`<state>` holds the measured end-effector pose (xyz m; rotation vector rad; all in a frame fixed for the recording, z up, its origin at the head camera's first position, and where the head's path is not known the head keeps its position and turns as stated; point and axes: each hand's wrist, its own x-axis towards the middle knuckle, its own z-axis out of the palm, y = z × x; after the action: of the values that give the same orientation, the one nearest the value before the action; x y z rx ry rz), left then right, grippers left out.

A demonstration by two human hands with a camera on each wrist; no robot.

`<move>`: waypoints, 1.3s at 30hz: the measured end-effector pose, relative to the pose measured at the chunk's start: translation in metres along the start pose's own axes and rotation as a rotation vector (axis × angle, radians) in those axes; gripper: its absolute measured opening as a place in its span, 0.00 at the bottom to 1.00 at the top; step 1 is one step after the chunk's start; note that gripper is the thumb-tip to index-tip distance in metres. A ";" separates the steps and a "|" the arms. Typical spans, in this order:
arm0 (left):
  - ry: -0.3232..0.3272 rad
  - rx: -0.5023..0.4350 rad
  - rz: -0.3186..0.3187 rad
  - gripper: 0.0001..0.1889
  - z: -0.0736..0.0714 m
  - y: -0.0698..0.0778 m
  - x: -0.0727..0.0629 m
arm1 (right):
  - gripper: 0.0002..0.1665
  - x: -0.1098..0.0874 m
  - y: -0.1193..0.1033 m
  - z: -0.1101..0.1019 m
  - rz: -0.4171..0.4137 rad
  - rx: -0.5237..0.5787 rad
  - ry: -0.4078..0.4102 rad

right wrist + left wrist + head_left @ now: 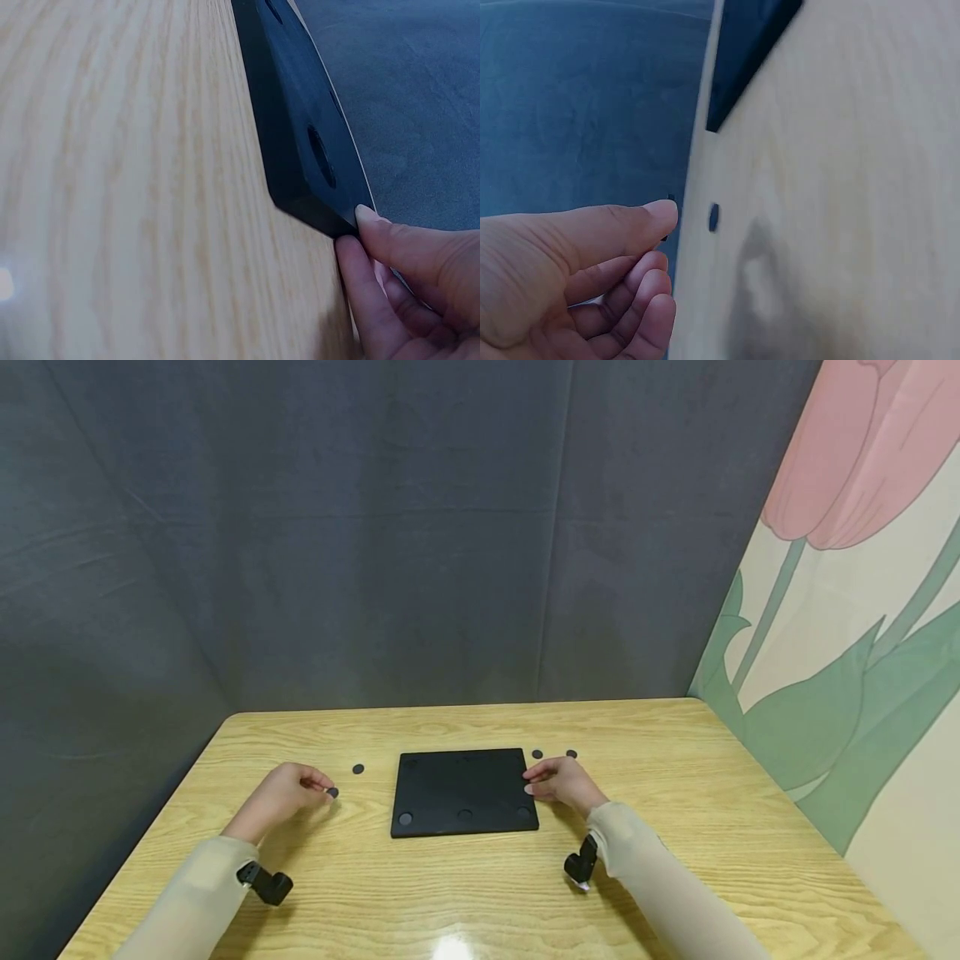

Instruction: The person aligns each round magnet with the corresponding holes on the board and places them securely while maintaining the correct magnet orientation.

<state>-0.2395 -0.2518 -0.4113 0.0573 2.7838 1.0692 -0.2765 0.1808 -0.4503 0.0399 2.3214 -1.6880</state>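
A flat black rectangular board [468, 789] with shallow round recesses lies on the table. My left hand [296, 793] is to its left, pinching a small thin black disc [332, 792] between thumb and fingers. In the left wrist view the thumb covers most of this disc [670, 198]. My right hand [564, 783] holds the board's right edge, thumb at the top rim and a finger against the side. A round recess [322, 156] shows near the held corner in the right wrist view. The front left recess [406, 818] looks greyer than the others.
Another black disc [358, 768] lies on the wooden table [450, 893] left of the board. Two more, a near disc [537, 754] and a farther one [572, 753], lie beyond the right hand. A dark curtain [390, 543] hangs behind the table.
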 end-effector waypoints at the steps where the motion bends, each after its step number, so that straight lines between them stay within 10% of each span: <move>1: 0.001 0.000 0.002 0.07 0.000 0.003 0.002 | 0.14 0.000 0.000 0.000 -0.001 -0.001 0.000; 39: 0.038 -0.085 0.125 0.10 0.033 0.071 0.060 | 0.14 0.006 0.005 -0.001 -0.004 -0.018 0.005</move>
<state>-0.2949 -0.1716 -0.3964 0.2050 2.7965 1.2281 -0.2812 0.1823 -0.4562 0.0352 2.3412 -1.6710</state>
